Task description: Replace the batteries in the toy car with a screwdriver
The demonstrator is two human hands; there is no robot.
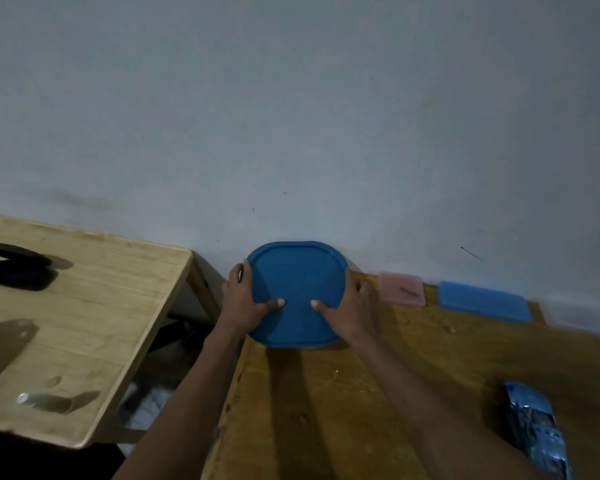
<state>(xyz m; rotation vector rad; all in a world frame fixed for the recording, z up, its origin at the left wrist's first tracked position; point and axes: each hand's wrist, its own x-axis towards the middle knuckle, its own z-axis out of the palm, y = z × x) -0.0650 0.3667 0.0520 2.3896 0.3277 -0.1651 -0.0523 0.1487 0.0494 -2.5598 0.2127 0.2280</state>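
A round blue container lid (297, 271) sits at the far left corner of the brown wooden table (361, 393), against the wall. My left hand (243, 303) grips its left edge and my right hand (347, 306) grips its right edge, both thumbs pressed on top. The blue toy car (534, 427) lies at the table's right, near me. A pink translucent case (400, 287) with a thin dark tool inside rests by the wall, right of the lid. What is under the lid is hidden.
A flat blue lid or box (484, 301) lies beyond the pink case. A lighter wooden table (84, 323) stands to the left across a gap, holding an open black case (18, 268) and a clear glass (45, 401). The wall is close behind.
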